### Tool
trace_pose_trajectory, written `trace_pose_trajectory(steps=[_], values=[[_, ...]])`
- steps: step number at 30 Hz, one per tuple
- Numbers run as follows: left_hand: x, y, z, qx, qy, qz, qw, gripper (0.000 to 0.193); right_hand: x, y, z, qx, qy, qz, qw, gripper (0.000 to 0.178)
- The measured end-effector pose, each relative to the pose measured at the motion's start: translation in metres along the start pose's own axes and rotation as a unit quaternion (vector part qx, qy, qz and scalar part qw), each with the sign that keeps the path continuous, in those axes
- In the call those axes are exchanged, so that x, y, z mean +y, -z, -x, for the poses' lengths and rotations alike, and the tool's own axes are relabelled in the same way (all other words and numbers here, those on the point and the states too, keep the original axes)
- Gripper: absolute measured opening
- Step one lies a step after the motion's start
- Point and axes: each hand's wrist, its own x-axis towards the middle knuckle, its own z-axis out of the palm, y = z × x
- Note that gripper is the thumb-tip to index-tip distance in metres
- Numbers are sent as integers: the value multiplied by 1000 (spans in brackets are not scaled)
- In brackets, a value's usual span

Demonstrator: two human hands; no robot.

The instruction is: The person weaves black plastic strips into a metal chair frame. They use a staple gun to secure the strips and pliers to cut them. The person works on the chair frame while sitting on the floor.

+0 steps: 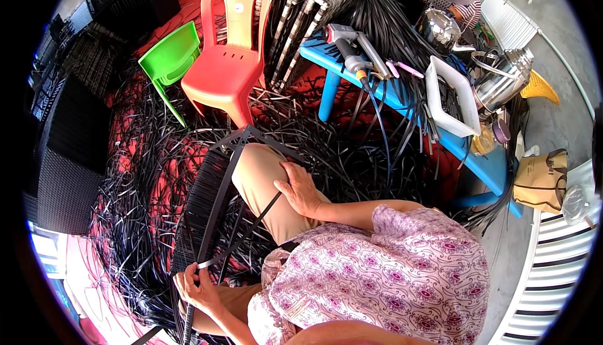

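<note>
A black frame [217, 210], partly woven with dark strips, leans against my legs. At its lower part, my left hand [200, 291] is closed, thumb and fingers pinching a flat black plastic strip [242, 239] against the frame's bar. From there the strip runs straight up to my right hand [301, 191], which rests on my tan-trousered knee [254, 169]. The strip passes under the right thumb; the fingers are curled and partly hide the grip.
Loose black strips [135, 219] cover the red floor sheet. Ahead stand a red chair [226, 75] and a green chair [173, 59]. A blue bench [480, 163] carries a tool with a cable [352, 53] and a white tray [440, 103]. Another person [468, 12] sits far right.
</note>
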Motion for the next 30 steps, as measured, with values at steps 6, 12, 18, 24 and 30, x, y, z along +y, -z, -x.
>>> trace_pose_trajectory(steps=[6, 12, 18, 24, 30], values=[[0, 1, 0, -1, -1, 5, 1000, 9, -2, -1, 0, -7, -8, 1, 1000, 66], [1, 2, 1, -1, 8, -1, 1000, 11, -4, -2, 0, -13, -19, 6, 1000, 67], [1, 2, 0, 2, -5, -5, 1000, 12, -3, -1, 0, -14, -21, 0, 1000, 67], [0, 2, 2, 1, 1, -3, 1000, 13, -3, -1, 1, -8, -19, -1, 1000, 67], [0, 2, 1, 4, -5, -1, 1000, 13, -3, 0, -1, -9, -22, -2, 1000, 67]])
